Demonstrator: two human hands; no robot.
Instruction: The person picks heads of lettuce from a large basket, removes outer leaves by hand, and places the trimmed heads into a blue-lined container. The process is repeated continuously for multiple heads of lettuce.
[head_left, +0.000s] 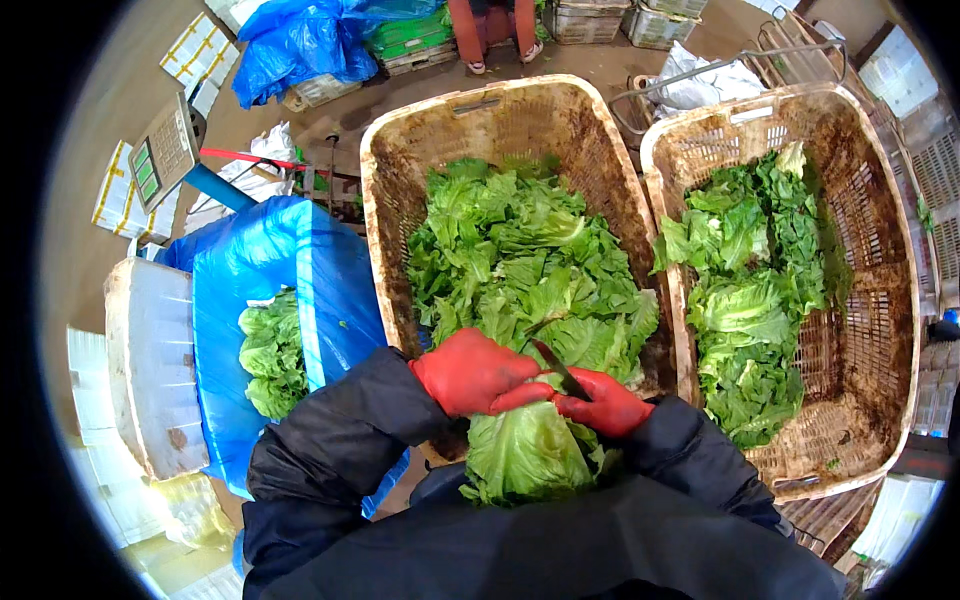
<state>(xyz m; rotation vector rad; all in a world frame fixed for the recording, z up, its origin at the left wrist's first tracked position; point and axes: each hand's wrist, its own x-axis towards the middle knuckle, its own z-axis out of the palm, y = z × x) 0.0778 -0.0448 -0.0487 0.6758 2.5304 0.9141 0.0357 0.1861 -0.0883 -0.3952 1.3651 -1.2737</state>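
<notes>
My left hand (480, 375), in a red glove, grips the stem end of a head of leafy lettuce (529, 454) close to my body. My right hand (606, 405), gloved in red too, is closed on a knife (556, 367) whose dark blade points up and left beside the stem end. Just beyond both hands stands a stained plastic basket (382, 225) heaped with green lettuce leaves (525, 262). A second stained basket (907, 300) at the right holds more lettuce (750, 315). Lettuce heads (276, 352) lie in a container lined with blue plastic (337, 300) at the left.
A digital scale display (163, 154) rises behind the blue-lined container. A white foam box (154, 367) stands at its left. Beyond the baskets are a person's legs (471, 34), crates (589, 22), blue plastic sheeting (300, 45) and a white sack (697, 79) near a metal handle.
</notes>
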